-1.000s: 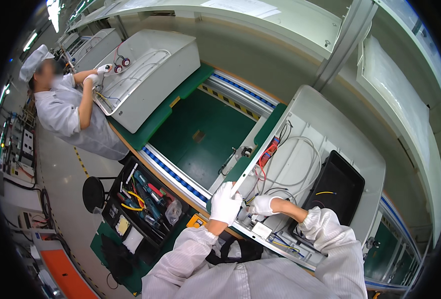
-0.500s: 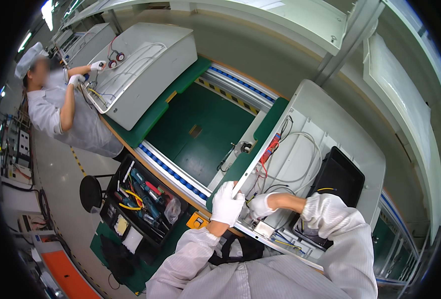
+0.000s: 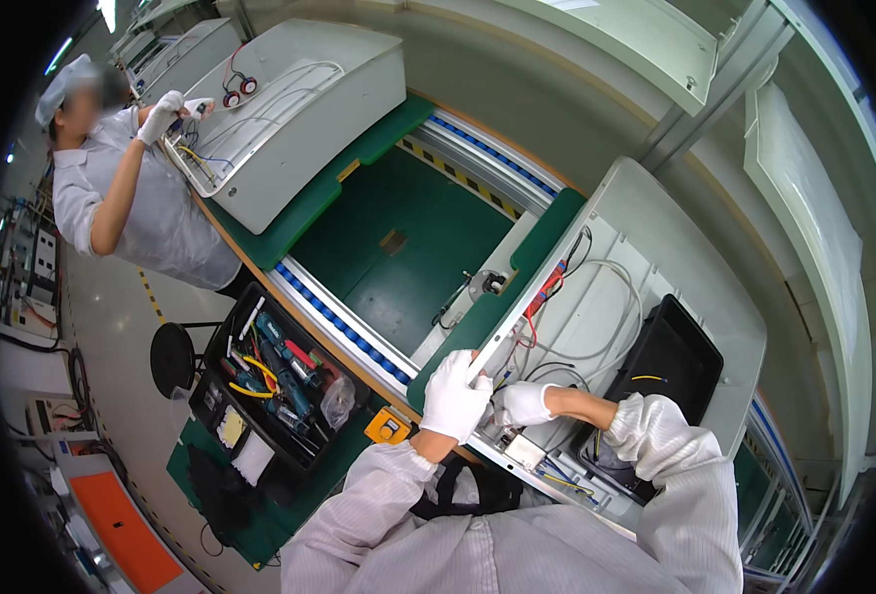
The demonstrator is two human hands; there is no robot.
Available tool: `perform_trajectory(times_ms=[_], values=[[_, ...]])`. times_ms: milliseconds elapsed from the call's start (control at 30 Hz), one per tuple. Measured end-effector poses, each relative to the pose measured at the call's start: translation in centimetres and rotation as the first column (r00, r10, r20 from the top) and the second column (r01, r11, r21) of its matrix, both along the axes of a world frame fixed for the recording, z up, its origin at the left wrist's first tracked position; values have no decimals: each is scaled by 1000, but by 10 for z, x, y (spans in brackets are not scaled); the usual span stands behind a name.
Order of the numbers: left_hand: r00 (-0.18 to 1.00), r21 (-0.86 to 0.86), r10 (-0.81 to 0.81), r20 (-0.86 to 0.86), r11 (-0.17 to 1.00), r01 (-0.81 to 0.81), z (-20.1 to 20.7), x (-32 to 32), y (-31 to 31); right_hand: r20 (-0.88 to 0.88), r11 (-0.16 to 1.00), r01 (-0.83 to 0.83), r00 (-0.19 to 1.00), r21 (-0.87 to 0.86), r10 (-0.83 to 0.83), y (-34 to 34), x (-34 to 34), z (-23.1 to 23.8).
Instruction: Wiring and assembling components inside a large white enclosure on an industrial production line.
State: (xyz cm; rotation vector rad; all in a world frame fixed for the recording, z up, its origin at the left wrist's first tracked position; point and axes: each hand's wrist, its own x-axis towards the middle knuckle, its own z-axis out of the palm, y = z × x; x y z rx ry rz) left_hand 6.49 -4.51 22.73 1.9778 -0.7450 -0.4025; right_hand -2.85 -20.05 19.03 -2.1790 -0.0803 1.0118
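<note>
My left hand (image 3: 456, 398), in a white glove, is curled over the near-left rim of a large light-grey housing (image 3: 690, 223). Inside that wall, my right hand (image 3: 523, 404) is gloved too, fingers drawn together close to the left hand. Whatever they hold is hidden. Around it lie thin wires and a looped grey cable (image 3: 640, 307). A small white block (image 3: 525, 451) sits just below the right hand, beside blue and yellow wires (image 3: 569, 480). A red part with leads (image 3: 547, 287) rests along the left wall. A black tray (image 3: 690, 342) stands in the housing.
Left of me, a black toolbox (image 3: 304, 450) holds power drivers and pliers; a yellow-orange box (image 3: 389, 426) is beside it. A roller conveyor (image 3: 344, 327) runs past a green board (image 3: 389, 252). At far left, a co-worker (image 3: 141, 198) handles parts at another grey housing (image 3: 329, 139).
The view has shifted slightly. My hands stay at the same corner of the housing, with little movement. The co-worker's hand has risen above the other housing's edge.
</note>
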Motion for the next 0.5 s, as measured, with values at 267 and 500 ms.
perform_trajectory(times_ms=[267, 500], values=[[1000, -20, 20, 24, 1000, -20, -5, -1, 0, 203, 737, -675, 716, -44, 668, 10, 32, -13], [999, -75, 27, -30, 997, -29, -6, -1, 1, 41, 806, -588, 809, 70, 587, 14, 37, -41]])
